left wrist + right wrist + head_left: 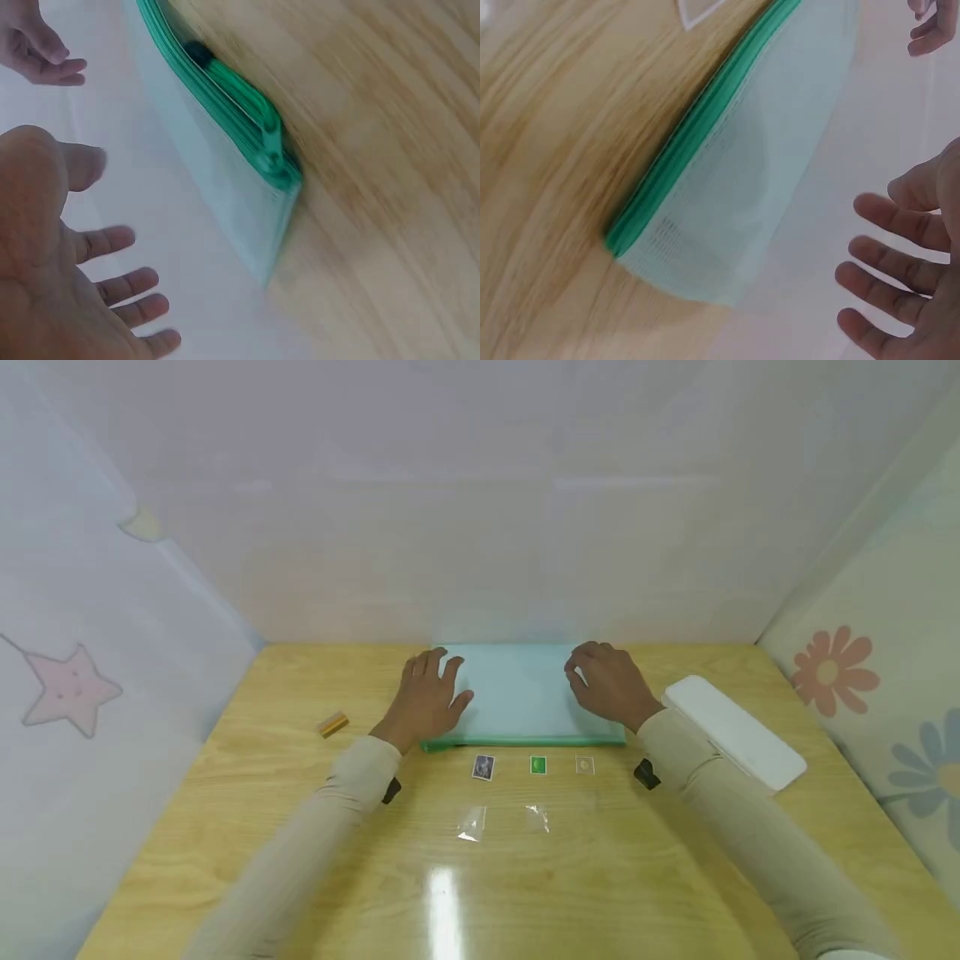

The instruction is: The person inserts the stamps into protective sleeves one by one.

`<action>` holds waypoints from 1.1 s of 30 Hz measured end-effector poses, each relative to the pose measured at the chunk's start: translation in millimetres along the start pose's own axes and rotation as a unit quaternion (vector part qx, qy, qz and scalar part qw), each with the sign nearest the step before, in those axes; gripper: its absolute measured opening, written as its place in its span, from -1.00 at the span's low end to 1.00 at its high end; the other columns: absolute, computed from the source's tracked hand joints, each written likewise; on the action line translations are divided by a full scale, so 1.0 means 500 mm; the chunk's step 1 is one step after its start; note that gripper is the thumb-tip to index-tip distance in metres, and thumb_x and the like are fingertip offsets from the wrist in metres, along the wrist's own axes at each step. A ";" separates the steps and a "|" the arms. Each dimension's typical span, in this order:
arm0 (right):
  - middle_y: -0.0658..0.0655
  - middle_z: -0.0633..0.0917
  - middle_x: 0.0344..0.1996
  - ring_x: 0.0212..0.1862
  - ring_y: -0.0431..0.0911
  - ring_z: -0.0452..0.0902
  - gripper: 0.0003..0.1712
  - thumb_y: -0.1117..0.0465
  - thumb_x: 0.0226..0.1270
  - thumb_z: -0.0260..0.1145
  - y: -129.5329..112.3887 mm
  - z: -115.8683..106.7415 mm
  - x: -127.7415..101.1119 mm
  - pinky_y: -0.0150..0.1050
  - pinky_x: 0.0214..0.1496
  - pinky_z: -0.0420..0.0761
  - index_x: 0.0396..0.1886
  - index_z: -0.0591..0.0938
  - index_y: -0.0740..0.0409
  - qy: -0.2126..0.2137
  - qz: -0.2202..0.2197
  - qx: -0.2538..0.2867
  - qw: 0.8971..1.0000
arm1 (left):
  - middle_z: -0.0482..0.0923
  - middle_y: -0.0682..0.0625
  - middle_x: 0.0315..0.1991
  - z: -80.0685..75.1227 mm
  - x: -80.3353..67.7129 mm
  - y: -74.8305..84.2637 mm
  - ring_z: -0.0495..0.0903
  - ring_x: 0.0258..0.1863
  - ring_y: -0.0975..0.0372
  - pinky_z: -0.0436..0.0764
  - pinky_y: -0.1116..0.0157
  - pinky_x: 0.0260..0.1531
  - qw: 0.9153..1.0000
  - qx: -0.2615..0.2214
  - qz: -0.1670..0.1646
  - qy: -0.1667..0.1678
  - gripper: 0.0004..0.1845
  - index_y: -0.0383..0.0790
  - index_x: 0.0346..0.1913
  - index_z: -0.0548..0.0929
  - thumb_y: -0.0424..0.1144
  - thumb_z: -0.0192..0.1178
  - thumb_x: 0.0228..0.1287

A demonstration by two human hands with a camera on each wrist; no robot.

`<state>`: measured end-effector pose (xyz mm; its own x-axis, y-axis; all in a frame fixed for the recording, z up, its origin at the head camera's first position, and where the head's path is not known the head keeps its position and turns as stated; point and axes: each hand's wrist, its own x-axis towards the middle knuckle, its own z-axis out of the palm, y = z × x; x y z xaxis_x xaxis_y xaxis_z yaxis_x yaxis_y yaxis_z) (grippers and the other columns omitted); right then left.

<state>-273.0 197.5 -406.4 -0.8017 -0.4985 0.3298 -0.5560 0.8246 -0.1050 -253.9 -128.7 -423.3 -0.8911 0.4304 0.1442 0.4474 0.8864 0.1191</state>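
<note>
A pale mint zip pouch point(517, 693) lies at the back of the table, its green zip point(525, 742) along the front edge. Over its left end is my left hand point(431, 697), fingers spread and nothing in them. My right hand point(609, 683) hovers over the right end, its fingers loosely bent and holding nothing. The left wrist view shows a green zip pull point(270, 139) at one corner of the pouch. In front of the pouch lie three small stamp-like pieces: a dark one point(483, 767), a green one point(538, 765) and a beige one point(585, 765).
Nearer on the wooden table point(360, 860) are a clear plastic piece point(472, 825) and another clear piece point(537, 818). A small orange-and-brown block point(332, 724) sits left of my left hand. Beside my right forearm lies a white rounded slab point(735, 727). A pale wall point(480, 552) closes off the back.
</note>
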 end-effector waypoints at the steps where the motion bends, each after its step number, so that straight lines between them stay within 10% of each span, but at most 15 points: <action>1: 0.24 0.70 -0.05 -0.04 0.16 0.61 -0.78 0.19 0.48 0.21 0.001 -0.002 -0.005 0.09 -0.13 0.60 -0.18 0.75 0.18 0.003 -0.011 0.000 1.000 | 0.10 -0.31 0.45 0.002 -0.003 0.007 0.05 0.46 -0.15 0.02 -0.19 0.42 1.000 0.009 0.020 0.004 -0.42 -0.25 0.43 0.31 0.08 -0.06 0.59; 11: -0.14 0.66 -0.36 -0.38 -0.22 0.51 -0.88 0.12 0.46 0.30 0.013 -0.030 -0.051 -0.19 -0.34 0.56 -0.24 0.73 -0.01 -0.115 -0.007 0.048 0.992 | 0.50 -0.01 0.00 -0.005 -0.041 0.118 0.45 0.01 0.15 0.49 0.14 0.09 0.972 0.012 0.235 0.019 -0.81 -0.12 -0.11 0.66 -0.16 0.07 0.58; 19: -0.22 0.65 -0.27 -0.24 -0.24 0.53 -0.95 0.10 0.43 0.37 0.034 -0.026 -0.068 -0.19 -0.16 0.57 -0.21 0.73 -0.10 -0.188 -0.046 0.075 0.978 | 0.40 0.03 0.36 0.015 -0.084 0.258 0.35 0.36 0.21 0.28 0.26 0.38 0.930 0.027 0.358 -0.078 -0.58 -0.10 0.35 0.48 -0.03 0.05 0.58; 25: -0.18 0.68 -0.21 -0.15 -0.20 0.57 -0.94 0.12 0.43 0.37 0.036 -0.014 -0.077 -0.11 -0.07 0.58 -0.16 0.72 -0.10 -0.210 -0.045 0.090 0.973 | 0.33 -0.02 0.42 0.042 -0.113 0.327 0.29 0.42 0.19 0.23 0.30 0.40 0.905 0.059 0.411 -0.093 -0.49 -0.14 0.38 0.42 0.04 0.08 0.55; 33: -0.16 0.69 -0.20 -0.15 -0.18 0.58 -0.93 0.13 0.41 0.39 0.026 -0.019 -0.081 -0.14 -0.09 0.58 -0.17 0.74 -0.08 -0.204 -0.048 0.095 0.973 | 0.38 0.12 -0.05 0.058 -0.128 0.356 0.36 -0.09 0.31 0.46 0.44 -0.08 0.903 0.056 0.422 -0.054 -0.77 -0.06 0.03 0.55 -0.40 0.19 0.40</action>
<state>-245.7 230.8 -412.4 -0.7431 -0.6674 -0.0493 -0.6319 0.7240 -0.2768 -119.4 6.4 -440.0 -0.2406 0.9699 0.0390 0.9659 0.2432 -0.0889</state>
